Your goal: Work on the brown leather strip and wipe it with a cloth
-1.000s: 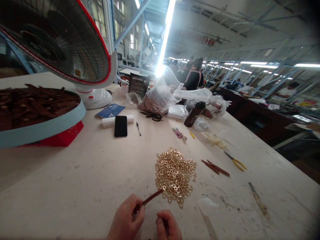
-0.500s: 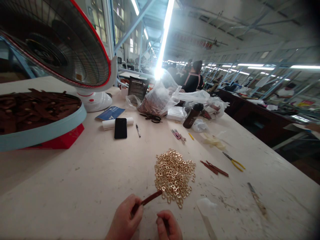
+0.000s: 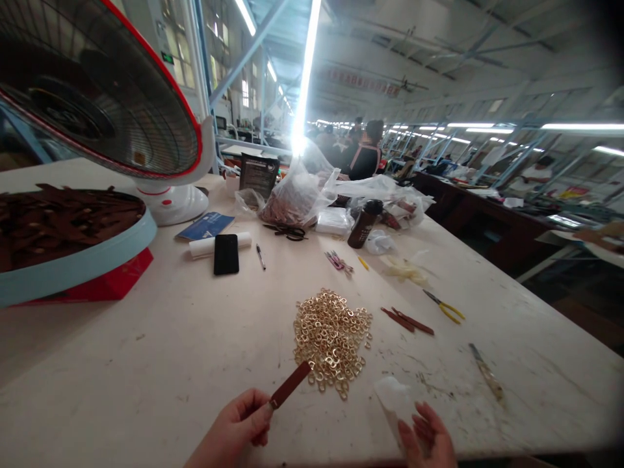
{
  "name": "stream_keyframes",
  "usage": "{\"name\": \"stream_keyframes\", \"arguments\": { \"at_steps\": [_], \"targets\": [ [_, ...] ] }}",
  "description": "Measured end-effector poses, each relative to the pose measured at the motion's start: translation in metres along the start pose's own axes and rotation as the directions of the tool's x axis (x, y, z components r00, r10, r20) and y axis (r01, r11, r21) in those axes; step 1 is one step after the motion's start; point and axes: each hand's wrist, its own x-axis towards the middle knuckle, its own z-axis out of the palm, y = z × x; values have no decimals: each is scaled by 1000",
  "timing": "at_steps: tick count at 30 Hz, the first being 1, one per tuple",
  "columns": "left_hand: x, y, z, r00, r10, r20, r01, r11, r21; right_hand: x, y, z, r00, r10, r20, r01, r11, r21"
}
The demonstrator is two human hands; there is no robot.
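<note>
My left hand [image 3: 234, 429] pinches a short brown leather strap [image 3: 290, 385] by its near end; the strap's far tip points at a pile of small gold metal rings [image 3: 330, 338] on the white table [image 3: 160, 364]. My right hand [image 3: 426, 441] lies at the bottom edge, fingers spread, holding nothing, just next to a small clear plastic bag [image 3: 394, 400]. The ring pile lies directly beyond both hands.
A round blue tray [image 3: 78, 263] of brown straps stands at the left under a fan [image 3: 102, 97]. A black phone [image 3: 226, 253], scissors [image 3: 286, 231], dark bottle [image 3: 361, 224], plastic bags [image 3: 302, 188], two loose straps [image 3: 407, 320], yellow pliers [image 3: 444, 307] and a blade [image 3: 485, 372] lie on the table. People work farther back.
My right hand has let go near the strap and moved right, opening beside the plastic bag. The left hand still holds the strap, now raised toward the ring pile. The view shifted slightly.
</note>
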Motion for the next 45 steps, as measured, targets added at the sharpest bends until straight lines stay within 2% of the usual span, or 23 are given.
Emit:
{"name": "stream_keyframes", "arguments": {
  "at_steps": [3, 7, 9, 10, 11, 12, 14, 15, 16, 18, 21, 24, 28, 34, 38, 42, 45],
  "targets": [
    [-13, 5, 5, 1000, -8, -1, 8, 995, -100, 6, -21, 12, 994, -13, 106, 24, 994, -103],
    [-18, -1, 4, 997, -74, 35, 81, 960, -268, 5, -33, 23, 989, -37, 141, 66, 976, -207],
    [-17, -5, 4, 994, -97, 55, 110, 931, -347, -4, -36, 25, 979, -108, 172, 140, 972, -187],
    [-16, -6, 5, 992, -110, 69, 128, 916, -380, -10, -40, 25, 959, -178, 219, 214, 965, -150],
    [-16, -7, 6, 989, -125, 77, 145, 902, -407, -17, -46, 25, 918, -267, 294, 307, 946, -102],
    [-15, -6, 9, 987, -139, 85, 162, 888, -430, -25, -54, 25, 849, -361, 386, 409, 911, -46],
    [-16, -3, 14, 984, -156, 90, 180, 871, -457, -41, -73, 27, 634, -513, 579, 583, 809, 78],
    [-17, -1, 17, 983, -159, 87, 182, 870, -459, -47, -84, 29, 544, -549, 635, 638, 762, 112],
    [-18, 1, 19, 984, -157, 83, 178, 874, -452, -52, -94, 31, 475, -564, 676, 684, 720, 120],
    [-19, 2, 21, 987, -145, 73, 163, 897, -411, -58, -109, 36, 389, -589, 708, 770, 630, 102],
    [-18, -2, 19, 993, -111, 40, 118, 955, -273, -58, -118, 41, 266, -668, 695, 887, 452, 95],
    [-15, -10, 15, 1000, -24, -16, 22, 991, -136, -56, -119, 44, 181, -728, 662, 943, 319, 93],
    [-14, -16, 15, 992, 100, -74, -100, 995, 5, -56, -125, 42, 132, -762, 634, 972, 226, 69],
    [-19, -11, 19, 980, 188, -66, -172, 966, 192, -57, -136, 44, 93, -833, 545, 995, 103, -11],
    [-20, -9, 23, 976, 194, -104, -172, 967, 188, -59, -135, 49, 61, -873, 484, 995, 17, -95],
    [-21, -7, 27, 975, 175, -137, -154, 976, 150, -60, -127, 53, 61, -894, 444, 990, -2, -138],
    [-21, -7, 28, 979, 157, -129, -139, 981, 134, -58, -123, 55, 44, -905, 424, 989, -21, -147]
  ]
}}
